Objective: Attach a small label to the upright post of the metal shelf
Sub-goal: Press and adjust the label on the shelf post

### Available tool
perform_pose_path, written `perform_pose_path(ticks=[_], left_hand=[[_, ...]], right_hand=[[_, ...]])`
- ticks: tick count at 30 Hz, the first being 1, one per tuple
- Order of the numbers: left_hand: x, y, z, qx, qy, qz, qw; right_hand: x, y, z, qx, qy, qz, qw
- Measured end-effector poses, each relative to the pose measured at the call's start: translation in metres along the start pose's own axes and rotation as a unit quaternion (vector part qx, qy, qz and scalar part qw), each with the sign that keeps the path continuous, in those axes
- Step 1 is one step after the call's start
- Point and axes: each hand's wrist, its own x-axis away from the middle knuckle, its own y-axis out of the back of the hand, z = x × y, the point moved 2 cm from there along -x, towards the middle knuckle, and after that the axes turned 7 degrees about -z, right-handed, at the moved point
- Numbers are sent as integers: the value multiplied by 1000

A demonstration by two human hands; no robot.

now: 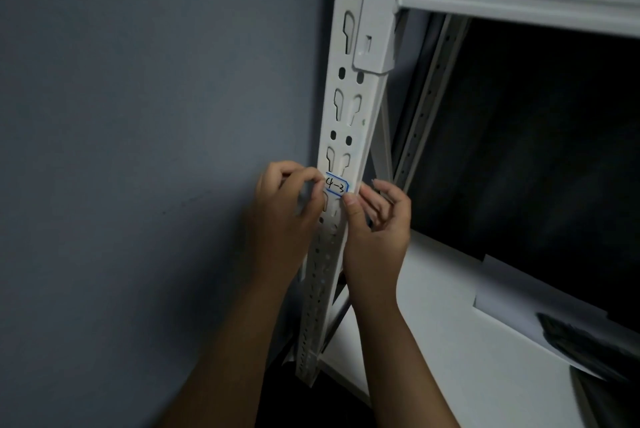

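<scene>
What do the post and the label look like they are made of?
Post: looks like sheet metal painted matt off-white, going by its punched keyhole slots and folded edges. Label: probably a paper sticker, white with a blue border and handwritten marks.

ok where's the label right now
In the head view, the label sits on the upright post's front face, between the left hand and right hand.

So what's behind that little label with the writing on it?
The label lies against the white slotted post, held at its edges by the left hand and right hand. Keyhole slots show above and below it; whatever slot lies directly behind is covered.
</scene>
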Motion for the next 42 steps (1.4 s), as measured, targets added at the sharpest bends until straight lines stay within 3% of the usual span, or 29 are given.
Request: perform_pose_path(ticks=[7,16,24,36,42], left_hand=[[1,3,3,9,43,-26,999],[-2,3,-10,-74,-37,-9,997],[-4,3,-4,-122,-45,-3,992],[0,2,3,-25,-18,17,999],[0,5,0,35,41,-39,998]], right_hand=[[1,0,0,2,0,3,1000],[1,-1,1,9,-1,1,1000],[1,0,0,-3,-13,1,1000],[-1,0,0,-4,-19,-1,1000],[-1,0,0,-9,-20,3,1000]])
